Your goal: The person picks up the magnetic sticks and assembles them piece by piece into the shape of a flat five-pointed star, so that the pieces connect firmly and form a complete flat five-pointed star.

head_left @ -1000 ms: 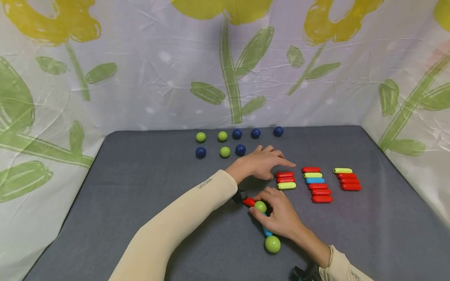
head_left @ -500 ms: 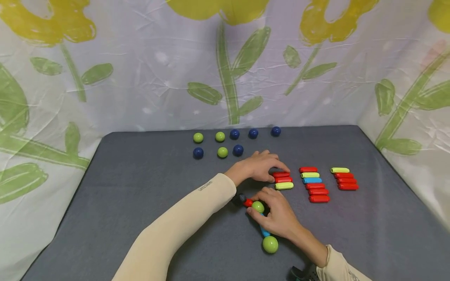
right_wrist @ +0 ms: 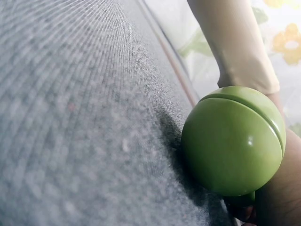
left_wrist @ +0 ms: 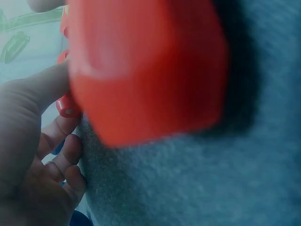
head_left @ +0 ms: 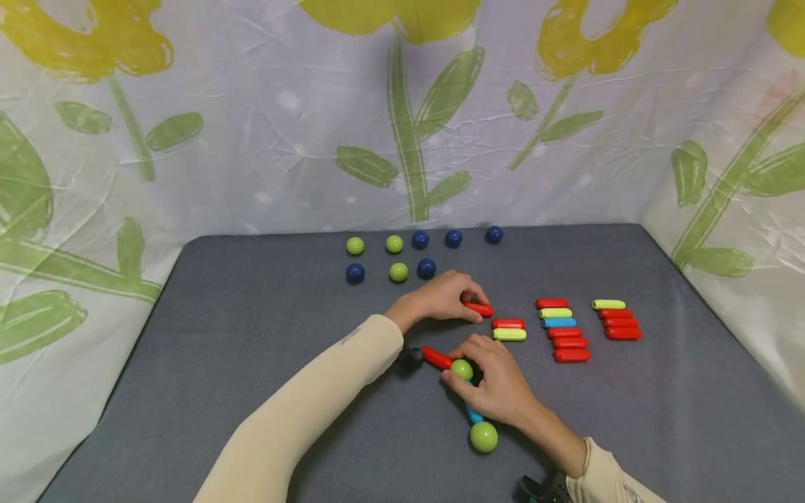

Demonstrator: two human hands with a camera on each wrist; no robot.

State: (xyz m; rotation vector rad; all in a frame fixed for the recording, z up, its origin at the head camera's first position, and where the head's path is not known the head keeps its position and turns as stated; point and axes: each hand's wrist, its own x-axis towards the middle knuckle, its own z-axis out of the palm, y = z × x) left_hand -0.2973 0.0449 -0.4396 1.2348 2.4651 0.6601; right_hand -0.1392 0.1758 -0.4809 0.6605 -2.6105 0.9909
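Rod pick-up is judged to be in hand: a loose red rod point(head_left: 478, 309) is pinched by the left hand point(head_left: 448, 295), just beside a paired red rod point(head_left: 507, 323) and yellow rod point(head_left: 509, 335). The near-centre green ball point(head_left: 462, 369) is gripped between thumb and fingers of the right hand point(head_left: 499, 384); a chain red rod point(head_left: 436, 358) is touched to it, blue rod point(head_left: 474, 413) and end green ball point(head_left: 483, 437) below. Next, an aligned approach to a steadied ball is probably needed. Lower left fingers, hidden from the head, are shown curled by the left wrist view; the end ball's groove is shown clearly only by the right wrist.
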